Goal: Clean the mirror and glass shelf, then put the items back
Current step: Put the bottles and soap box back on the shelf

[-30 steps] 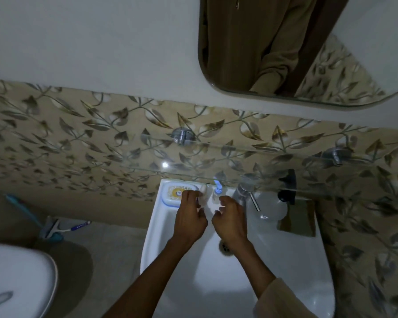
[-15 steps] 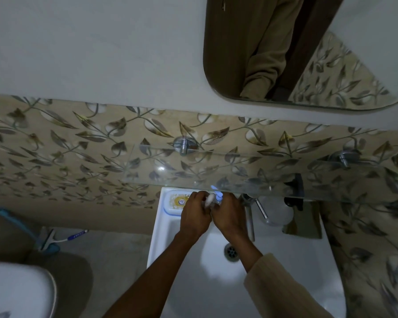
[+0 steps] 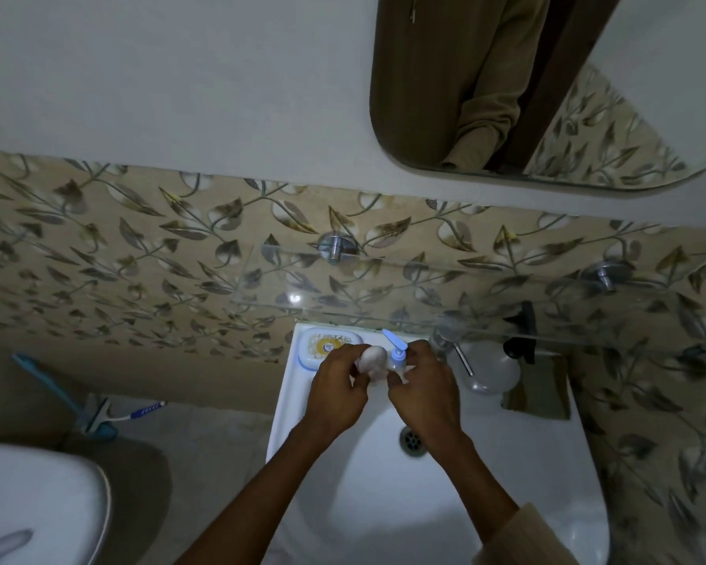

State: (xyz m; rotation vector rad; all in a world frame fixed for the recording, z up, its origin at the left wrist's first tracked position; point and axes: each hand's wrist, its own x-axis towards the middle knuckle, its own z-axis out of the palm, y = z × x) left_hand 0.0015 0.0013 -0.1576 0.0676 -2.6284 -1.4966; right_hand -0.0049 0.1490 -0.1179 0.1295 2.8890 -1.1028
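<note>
The bare glass shelf (image 3: 384, 287) hangs on two chrome brackets below the mirror (image 3: 547, 95). Under it, over the back rim of the white sink (image 3: 506, 462), my left hand (image 3: 337, 395) is closed around a small white round-topped bottle (image 3: 373, 358). My right hand (image 3: 422, 391) grips a white pump bottle with a blue nozzle (image 3: 396, 348). The two bottles touch each other between my hands. A soap dish with yellow soap (image 3: 327, 346) sits at the sink's back left corner.
A chrome tap (image 3: 451, 340) stands behind my right hand. A clear bottle with a black pump (image 3: 518, 336) and a dark cloth (image 3: 536, 391) lie at the sink's back right. A toilet (image 3: 29, 503) and brushes (image 3: 98, 413) are on the left.
My hands came together over the sink's back rim and closed on the two bottles. The view has tilted up slightly, and the bottles now sit a little higher.
</note>
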